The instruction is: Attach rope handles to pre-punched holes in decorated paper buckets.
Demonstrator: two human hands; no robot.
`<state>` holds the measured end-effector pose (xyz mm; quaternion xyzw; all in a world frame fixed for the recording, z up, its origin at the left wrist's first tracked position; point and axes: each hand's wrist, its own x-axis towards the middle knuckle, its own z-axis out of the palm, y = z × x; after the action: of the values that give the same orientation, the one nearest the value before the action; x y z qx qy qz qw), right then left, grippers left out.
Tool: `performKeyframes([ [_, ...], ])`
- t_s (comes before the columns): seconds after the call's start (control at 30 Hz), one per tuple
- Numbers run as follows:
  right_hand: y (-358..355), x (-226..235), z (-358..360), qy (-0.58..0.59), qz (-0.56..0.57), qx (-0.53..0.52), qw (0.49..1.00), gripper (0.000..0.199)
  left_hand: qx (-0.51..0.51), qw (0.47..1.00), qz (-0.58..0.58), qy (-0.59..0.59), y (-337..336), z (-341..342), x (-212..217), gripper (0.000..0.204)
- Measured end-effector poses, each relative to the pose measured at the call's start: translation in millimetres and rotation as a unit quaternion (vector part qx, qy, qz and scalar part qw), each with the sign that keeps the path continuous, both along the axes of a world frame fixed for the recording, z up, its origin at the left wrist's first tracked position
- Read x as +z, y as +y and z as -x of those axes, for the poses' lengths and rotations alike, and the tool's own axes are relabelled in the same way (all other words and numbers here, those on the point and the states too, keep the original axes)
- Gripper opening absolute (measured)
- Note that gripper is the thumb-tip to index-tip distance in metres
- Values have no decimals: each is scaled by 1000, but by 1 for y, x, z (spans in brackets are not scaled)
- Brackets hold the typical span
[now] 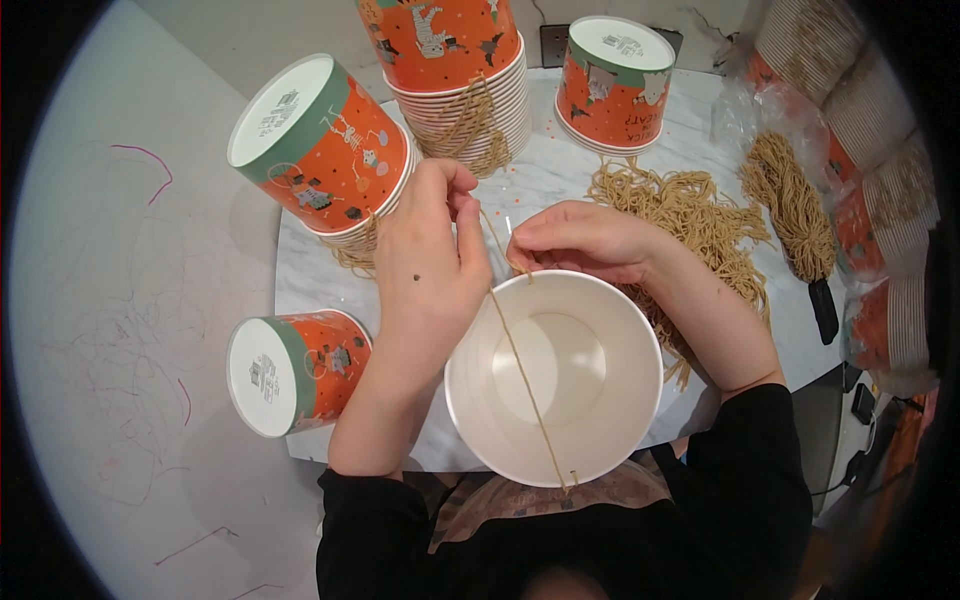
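In front of me stands a paper bucket (622, 440), its white inside facing up. A thin tan cord (527, 383) is fixed at the near rim and crosses the opening to my left hand (432, 245). That hand is closed on the cord beyond the far-left rim, its fingertips partly hidden. A short stretch of cord slants from there to the far rim. My right hand (590, 238) pinches the cord at that rim, thumb and fingers together. The exact shape of the cord between the hands is hard to make out.
On the marble-patterned table (400, 440), tall bucket stacks (460, 110) and a leaning stack (340, 150) stand left and back. Single upturned buckets are at near left (335, 365) and far right (612, 95). Loose cords (690, 215), a tied bundle (790, 205) and bagged buckets (885, 200) lie right.
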<state>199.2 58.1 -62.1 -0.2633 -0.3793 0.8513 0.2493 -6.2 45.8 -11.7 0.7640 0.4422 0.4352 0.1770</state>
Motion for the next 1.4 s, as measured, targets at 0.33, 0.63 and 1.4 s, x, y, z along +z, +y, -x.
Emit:
performKeyframes([
  [0.33,-1,3,1,-11,-34,-15,999,14,32,999,-14,42,0,6,3,18],
  [0.63,0,1,1,-4,13,-57,998,11,-47,976,72,200,-20,38,36,17],
  [1.4,-2,23,-9,-171,-201,-97,960,40,-54,984,-32,169,-17,40,39,21],
])
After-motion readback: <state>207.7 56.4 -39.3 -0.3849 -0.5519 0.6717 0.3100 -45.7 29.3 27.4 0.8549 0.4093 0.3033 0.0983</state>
